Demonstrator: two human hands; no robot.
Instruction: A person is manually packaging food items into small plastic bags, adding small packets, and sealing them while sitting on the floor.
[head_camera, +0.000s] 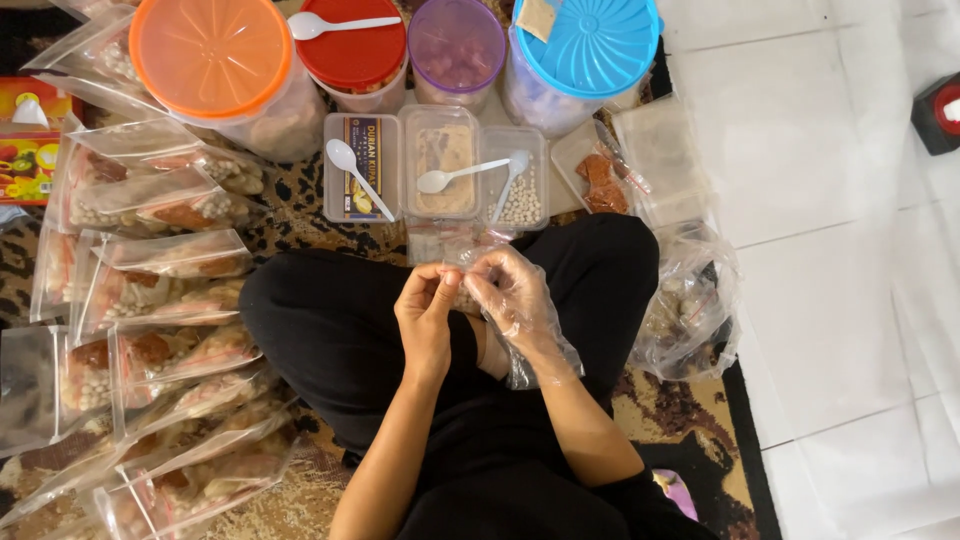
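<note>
I sit cross-legged in black trousers, both hands raised together over my lap. My left hand (427, 312) is bare, and its fingertips pinch the top edge of a small clear plastic bag (462, 258) held between the hands. My right hand (513, 295) wears a loose clear plastic glove, and its fingers also pinch the bag's edge. The bag's contents are hard to see. Just beyond my hands stand three small clear tubs: one (361, 167) with a white spoon (356, 175), one (441, 160) with a white spoon (459, 176), and one (514, 180) of small white balls.
Big jars stand at the top with orange (210, 50), red (352, 40), purple (457, 42) and blue (586, 42) lids. Several filled clear packets (160, 330) lie stacked on the patterned rug at my left. A clear bag of snacks (690, 305) sits right, beside white tiles (840, 250).
</note>
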